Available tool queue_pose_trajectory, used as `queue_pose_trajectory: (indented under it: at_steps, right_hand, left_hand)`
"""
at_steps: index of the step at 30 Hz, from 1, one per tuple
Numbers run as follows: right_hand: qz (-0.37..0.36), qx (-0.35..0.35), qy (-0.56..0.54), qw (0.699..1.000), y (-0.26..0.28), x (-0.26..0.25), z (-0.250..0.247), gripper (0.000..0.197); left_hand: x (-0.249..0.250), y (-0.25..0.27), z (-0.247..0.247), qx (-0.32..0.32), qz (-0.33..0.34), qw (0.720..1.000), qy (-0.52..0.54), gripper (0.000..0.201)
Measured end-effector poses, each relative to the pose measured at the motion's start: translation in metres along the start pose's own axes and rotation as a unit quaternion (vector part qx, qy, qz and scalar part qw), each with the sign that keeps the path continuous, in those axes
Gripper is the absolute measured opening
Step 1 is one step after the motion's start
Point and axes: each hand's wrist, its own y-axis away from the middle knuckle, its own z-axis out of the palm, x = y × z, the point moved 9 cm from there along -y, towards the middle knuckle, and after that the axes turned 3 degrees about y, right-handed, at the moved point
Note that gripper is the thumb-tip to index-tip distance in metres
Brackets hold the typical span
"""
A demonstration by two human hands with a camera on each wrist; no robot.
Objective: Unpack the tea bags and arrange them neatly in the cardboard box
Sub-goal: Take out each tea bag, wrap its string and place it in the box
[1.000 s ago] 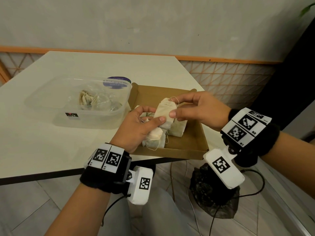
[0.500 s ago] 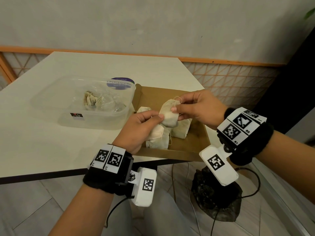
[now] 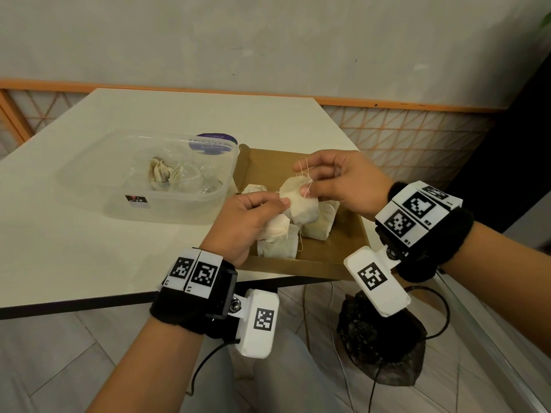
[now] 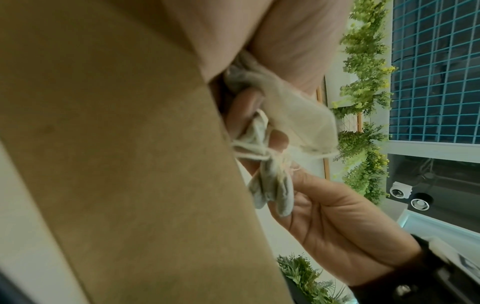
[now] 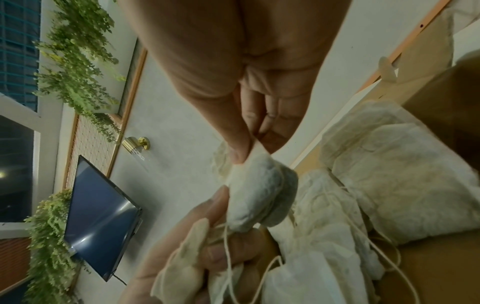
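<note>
Mostly visible from the head view: white surface point(image 3: 89, 242) carries a clear plastic tub point(image 3: 167, 201) at about 10 o'clock of the cardboard box point(image 3: 343, 242); tub contents are blurred through the plastic, some crumpled wrappers, hard to tell more. Box near edge overhangs the surface edge, its left part hidden behind the left hand point(image 3: 247, 222). Loose tea bags point(image 3: 319, 225) lie in the box, count unclear since both hands cover them. Left hand has fingers curled, pinching the left side of the lifted tea bag point(image 3: 301, 201) and also clutching another bag under the palm; the right wrist view shows that second bag and strings, head view barely does. Right hand point(image 3: 343, 183) pinches the lifted bag's top at 12 o'clock, thumb and forefinger closed on it, string point(image 3: 304, 168) sticking up. Left wrist view is mostly blocked by the brown box wall point(image 4: 116, 164); only bag ends and right hand show, blurred.
</note>
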Motion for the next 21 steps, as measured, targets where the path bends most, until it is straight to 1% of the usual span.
queue_pose_trajectory:
  at_steps: [2, 4, 8, 10, 14, 18, 21]
  right_hand:
    - [-0.007, 0.0, 0.013, 1.0, 0.0002, -0.0017, -0.0007, 0.035]
    - [-0.014, 0.003, 0.029, 0.999, 0.0005, -0.0033, -0.0011, 0.03]
    - [-0.019, 0.016, 0.021, 0.999, 0.0019, -0.0061, -0.0034, 0.014]
    - [-0.015, 0.02, 0.006, 1.0, 0.0021, -0.0058, -0.0046, 0.01]
    - [-0.002, 0.017, -0.018, 1.0, 0.0017, -0.0025, -0.0041, 0.009]
    - [0.005, 0.019, -0.027, 0.999, 0.0023, -0.0004, -0.0042, 0.008]
    - [0.001, 0.03, -0.04, 0.999, 0.0022, -0.0023, -0.0091, 0.01]
  left_hand:
    - [-0.0002, 0.0001, -0.0003, -0.003, -0.001, 1.0, -0.009, 0.007]
    - [-0.0004, 0.0001, -0.0011, 0.001, -0.003, 1.0, -0.013, 0.002]
    - [0.0011, 0.0012, 0.0008, 0.003, -0.007, 1.0, -0.007, 0.01]
    - [0.0008, 0.0011, 0.0013, 0.003, -0.013, 1.0, 0.003, 0.011]
    - [0.0011, 0.0013, 0.0003, 0.012, -0.015, 1.0, 0.014, 0.007]
    - [0.002, 0.0015, -0.0014, 0.015, -0.007, 1.0, 0.007, 0.015]
    - [0.0022, 0.002, -0.0032, 0.026, -0.014, 0.999, 0.039, 0.014]
